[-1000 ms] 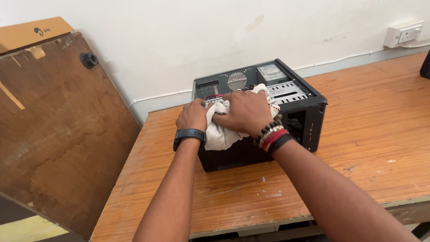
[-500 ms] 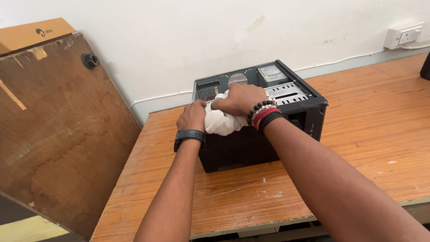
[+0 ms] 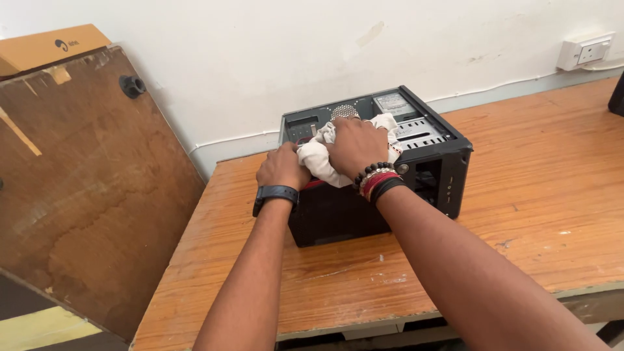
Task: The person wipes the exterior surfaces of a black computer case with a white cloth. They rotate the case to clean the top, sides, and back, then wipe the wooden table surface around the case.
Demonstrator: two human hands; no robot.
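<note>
A black computer case [image 3: 448, 175] lies on its side on a wooden table [image 3: 533, 214], its open interior facing up. My right hand [image 3: 355, 146], with beaded bracelets at the wrist, presses a crumpled white cloth [image 3: 316, 161] onto the top of the case, near the far side. My left hand [image 3: 281, 168], with a black watch on the wrist, rests on the case's near left edge beside the cloth and touches it.
A large worn wooden board [image 3: 91, 182] leans against the wall at left, with a cardboard box [image 3: 45, 47] behind it. A white wall socket [image 3: 585, 51] sits at upper right. A dark object [image 3: 617, 94] stands at the table's far right edge.
My right hand has pushed the cloth away from me across the top of the case. My left hand has stayed on the left edge.
</note>
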